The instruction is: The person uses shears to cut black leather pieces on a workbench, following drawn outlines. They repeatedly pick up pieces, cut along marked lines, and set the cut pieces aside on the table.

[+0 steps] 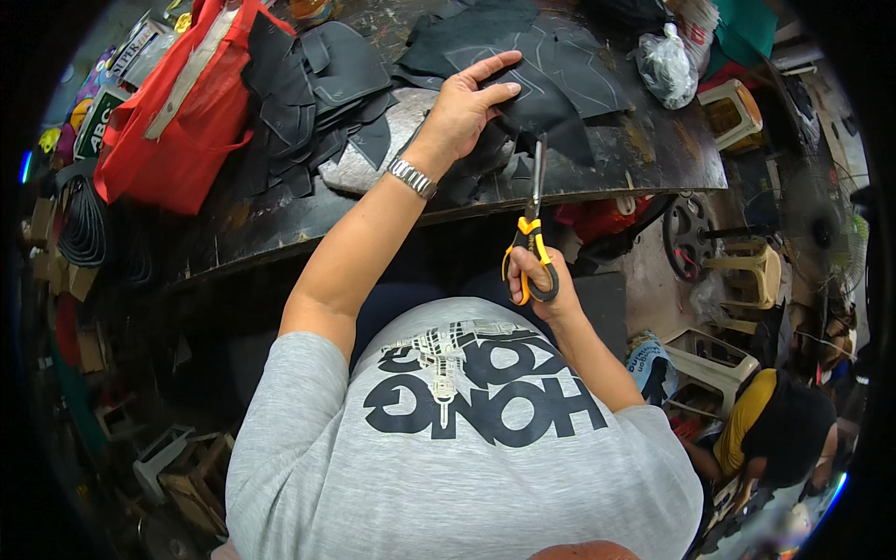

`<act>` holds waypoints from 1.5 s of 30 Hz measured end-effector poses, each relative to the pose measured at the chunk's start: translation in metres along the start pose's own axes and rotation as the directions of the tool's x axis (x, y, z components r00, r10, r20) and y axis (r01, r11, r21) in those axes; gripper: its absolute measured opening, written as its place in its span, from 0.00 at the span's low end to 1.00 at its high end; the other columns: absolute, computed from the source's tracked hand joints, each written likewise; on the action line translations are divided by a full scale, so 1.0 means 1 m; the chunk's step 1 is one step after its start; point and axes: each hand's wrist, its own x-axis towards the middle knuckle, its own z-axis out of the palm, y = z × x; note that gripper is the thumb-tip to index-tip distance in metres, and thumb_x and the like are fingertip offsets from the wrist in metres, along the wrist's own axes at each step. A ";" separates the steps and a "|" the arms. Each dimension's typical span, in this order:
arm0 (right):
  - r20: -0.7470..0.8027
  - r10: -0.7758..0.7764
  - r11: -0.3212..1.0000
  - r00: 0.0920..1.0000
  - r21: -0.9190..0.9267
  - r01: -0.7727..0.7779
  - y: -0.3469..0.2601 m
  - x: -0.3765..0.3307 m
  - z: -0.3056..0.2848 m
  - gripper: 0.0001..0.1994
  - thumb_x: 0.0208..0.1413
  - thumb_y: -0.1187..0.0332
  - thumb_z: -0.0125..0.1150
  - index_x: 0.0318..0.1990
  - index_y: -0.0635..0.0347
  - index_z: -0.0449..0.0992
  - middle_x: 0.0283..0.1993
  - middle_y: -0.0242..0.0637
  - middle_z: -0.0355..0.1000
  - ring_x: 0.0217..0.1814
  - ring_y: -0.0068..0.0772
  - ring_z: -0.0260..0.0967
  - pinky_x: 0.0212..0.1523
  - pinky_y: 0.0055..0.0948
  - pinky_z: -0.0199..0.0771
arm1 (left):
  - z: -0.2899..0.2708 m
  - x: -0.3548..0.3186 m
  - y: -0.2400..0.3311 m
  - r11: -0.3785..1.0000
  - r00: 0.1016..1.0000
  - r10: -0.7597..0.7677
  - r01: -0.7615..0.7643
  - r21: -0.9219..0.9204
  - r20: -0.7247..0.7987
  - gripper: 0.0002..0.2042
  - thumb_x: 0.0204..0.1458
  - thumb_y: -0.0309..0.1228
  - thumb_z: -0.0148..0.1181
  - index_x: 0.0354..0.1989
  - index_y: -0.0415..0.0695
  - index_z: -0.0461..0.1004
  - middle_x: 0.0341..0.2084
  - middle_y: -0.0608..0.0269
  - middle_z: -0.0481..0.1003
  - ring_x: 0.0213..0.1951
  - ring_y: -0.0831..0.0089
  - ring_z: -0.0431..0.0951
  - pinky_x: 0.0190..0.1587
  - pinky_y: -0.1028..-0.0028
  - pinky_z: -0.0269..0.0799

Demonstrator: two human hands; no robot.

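Observation:
My right hand is wrapped round the yellow-and-black handles of a pair of scissors. Their metal blades point away from me, with the tips at the near edge of a black sheet. Pale outlines are drawn on this thin, flexible-looking material. Across its left side reaches my left hand, thumb and index finger stretched out and apart; the other fingers are mostly hidden. A small black offcut lies by the blades. Left of my left hand, black cut pieces are piled up, partly over a pale, rounded slab.
The worn dark table ends just in front of me. A red bag stands at its left, a knotted clear plastic bag at its far right. Plastic stools, a fan and a person in yellow and black are to the right.

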 end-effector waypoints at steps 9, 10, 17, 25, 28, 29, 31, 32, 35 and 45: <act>0.137 -0.014 1.000 0.990 -0.004 0.014 0.000 0.018 0.027 0.20 0.57 0.50 0.63 0.28 0.60 0.72 0.23 0.34 0.69 0.21 0.25 0.68 0.25 0.23 0.71 | -0.012 -0.074 0.012 0.859 0.919 0.391 -0.340 0.383 -0.061 0.31 0.52 0.16 0.59 0.67 0.40 0.61 0.55 0.64 0.72 0.45 0.85 0.74 0.48 0.83 0.72; 0.157 -0.003 1.000 0.988 -0.010 0.005 0.001 0.018 0.029 0.21 0.57 0.49 0.63 0.28 0.60 0.72 0.23 0.34 0.69 0.22 0.24 0.68 0.26 0.23 0.72 | -0.015 -0.079 0.011 0.876 0.918 0.389 -0.342 0.339 -0.078 0.32 0.52 0.15 0.59 0.67 0.40 0.60 0.53 0.63 0.73 0.46 0.84 0.73 0.50 0.82 0.72; 0.168 0.093 0.994 0.981 -0.072 -0.082 0.019 0.012 0.043 0.21 0.57 0.48 0.61 0.30 0.60 0.71 0.25 0.34 0.69 0.23 0.24 0.68 0.26 0.23 0.72 | -0.052 -0.095 0.014 0.899 0.954 0.263 -0.189 0.394 -0.142 0.35 0.55 0.15 0.54 0.72 0.45 0.51 0.54 0.61 0.71 0.45 0.82 0.75 0.49 0.80 0.74; 0.219 0.124 0.992 0.968 -0.062 -0.113 0.029 0.014 0.046 0.21 0.60 0.49 0.58 0.34 0.61 0.72 0.27 0.35 0.70 0.27 0.25 0.70 0.32 0.23 0.71 | -0.054 -0.095 0.016 0.942 0.958 0.283 -0.271 0.196 -0.036 0.36 0.53 0.14 0.55 0.72 0.44 0.51 0.56 0.59 0.70 0.50 0.80 0.74 0.54 0.79 0.71; 0.225 0.127 0.992 0.966 -0.049 -0.119 0.030 0.015 0.044 0.21 0.60 0.49 0.58 0.35 0.62 0.72 0.29 0.36 0.71 0.28 0.25 0.70 0.33 0.23 0.71 | -0.052 -0.096 0.016 0.936 0.954 0.299 -0.287 0.203 -0.032 0.36 0.52 0.13 0.56 0.71 0.43 0.52 0.57 0.59 0.69 0.52 0.79 0.73 0.56 0.78 0.71; 0.226 0.132 0.991 0.965 -0.041 -0.126 0.031 0.015 0.044 0.21 0.60 0.49 0.58 0.36 0.62 0.72 0.29 0.36 0.71 0.28 0.25 0.70 0.33 0.23 0.72 | -0.051 -0.096 0.016 0.932 0.951 0.309 -0.298 0.209 -0.025 0.36 0.52 0.13 0.57 0.71 0.42 0.53 0.57 0.59 0.69 0.52 0.78 0.72 0.56 0.78 0.71; 0.247 0.107 0.993 0.963 -0.079 -0.090 0.031 0.015 0.044 0.20 0.60 0.50 0.58 0.37 0.63 0.72 0.31 0.36 0.71 0.30 0.25 0.71 0.35 0.23 0.72 | -0.050 -0.097 0.015 0.934 0.950 0.308 -0.295 0.203 -0.039 0.34 0.52 0.13 0.57 0.70 0.42 0.55 0.58 0.60 0.69 0.52 0.79 0.72 0.56 0.79 0.71; 0.257 0.094 0.993 0.962 -0.097 -0.071 0.031 0.015 0.044 0.20 0.60 0.50 0.58 0.38 0.63 0.72 0.32 0.36 0.71 0.31 0.25 0.71 0.36 0.24 0.72 | -0.050 -0.097 0.015 0.934 0.950 0.310 -0.296 0.201 -0.043 0.34 0.52 0.13 0.57 0.69 0.41 0.57 0.59 0.60 0.69 0.52 0.79 0.73 0.56 0.79 0.71; 0.273 0.069 0.987 0.960 -0.161 -0.025 0.029 0.017 0.047 0.20 0.59 0.52 0.59 0.40 0.64 0.71 0.35 0.37 0.71 0.34 0.25 0.71 0.39 0.24 0.72 | -0.050 -0.099 0.015 0.922 0.951 0.306 -0.284 0.261 -0.045 0.31 0.52 0.13 0.57 0.67 0.40 0.61 0.59 0.61 0.69 0.50 0.81 0.73 0.55 0.80 0.71; 0.231 -0.017 0.973 0.973 -0.220 0.069 0.011 0.038 0.055 0.20 0.59 0.51 0.59 0.39 0.63 0.72 0.32 0.35 0.70 0.33 0.24 0.70 0.39 0.24 0.71 | -0.045 -0.099 0.008 0.876 0.923 0.371 -0.310 0.370 -0.103 0.30 0.49 0.18 0.66 0.63 0.38 0.67 0.49 0.60 0.76 0.43 0.81 0.78 0.47 0.81 0.76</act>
